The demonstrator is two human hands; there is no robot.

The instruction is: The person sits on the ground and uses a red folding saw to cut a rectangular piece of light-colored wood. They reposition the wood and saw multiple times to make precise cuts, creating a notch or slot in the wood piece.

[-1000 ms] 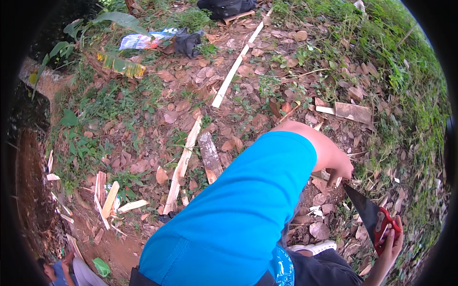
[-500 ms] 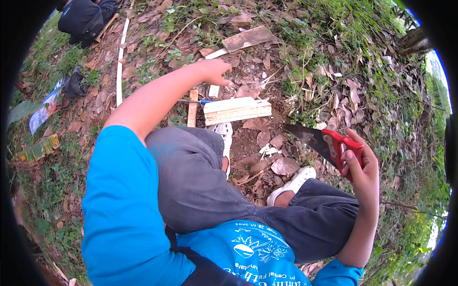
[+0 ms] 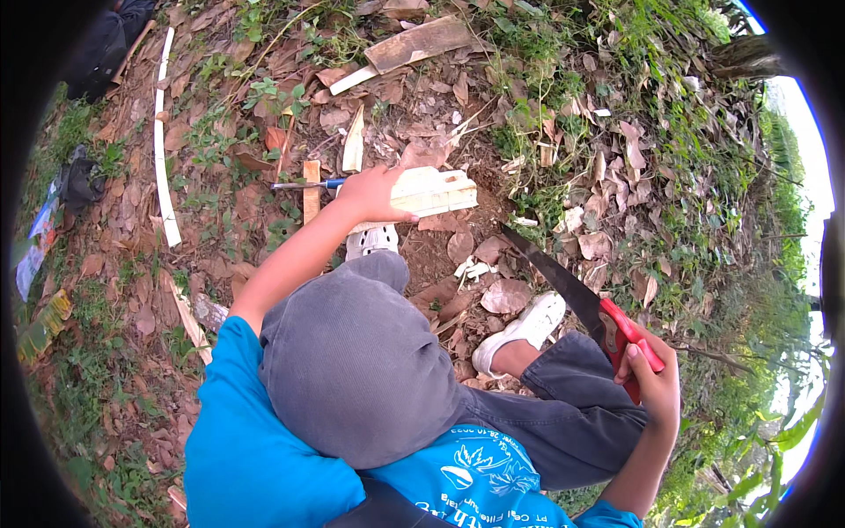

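At the middle of the scene, on leafy ground just beyond the left shoe (image 3: 374, 240), a pale wood block (image 3: 440, 191) is laid with its long side running left to right. Its left end is covered by the left hand (image 3: 374, 194), the thumb placed along the near face; whether the block is clasped or only pressed cannot be told. To the right, the saw (image 3: 568, 290) is held by the right hand (image 3: 658, 370), whose fingers are wrapped around the red handle. The blade is pointed far and left, its tip near the block's right end but apart from it.

Left of the block, a blue-handled tool (image 3: 334, 183) is crossed with a short strip (image 3: 312, 195). Wood chips (image 3: 476, 270) are scattered between the shoes. Farther off, a brown board (image 3: 421, 44) is seen.

The block is probably best steadied by firm pressure, with the thumb tucked back from the end nearest the blade. The saw seems best carried with its teeth turned away from the right shoe (image 3: 539, 324), beside which the blade is seen.
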